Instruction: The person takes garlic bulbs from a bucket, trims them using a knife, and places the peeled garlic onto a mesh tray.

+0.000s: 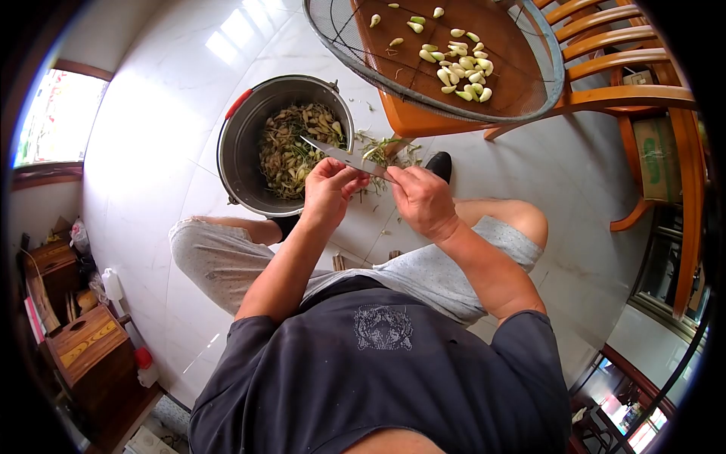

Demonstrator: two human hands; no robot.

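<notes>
My right hand (421, 198) grips the handle of a knife (336, 153) whose blade points left over the pot. My left hand (327, 189) pinches something small against the blade; the item itself is hidden by my fingers. Just beyond the hands stands a dark metal pot (240, 140) with a red handle, holding a heap of peels and green trimmings (291, 147). A round wire sieve (333, 34) rests on a wooden chair seat, with several peeled pale cloves (461, 64) spread in it.
I sit low with both knees apart over a white tiled floor (166, 98). Green scraps (389, 151) lie on the floor by the chair leg. Wooden chairs (635, 83) stand at the right, wooden boxes (83, 340) and bottles at the left.
</notes>
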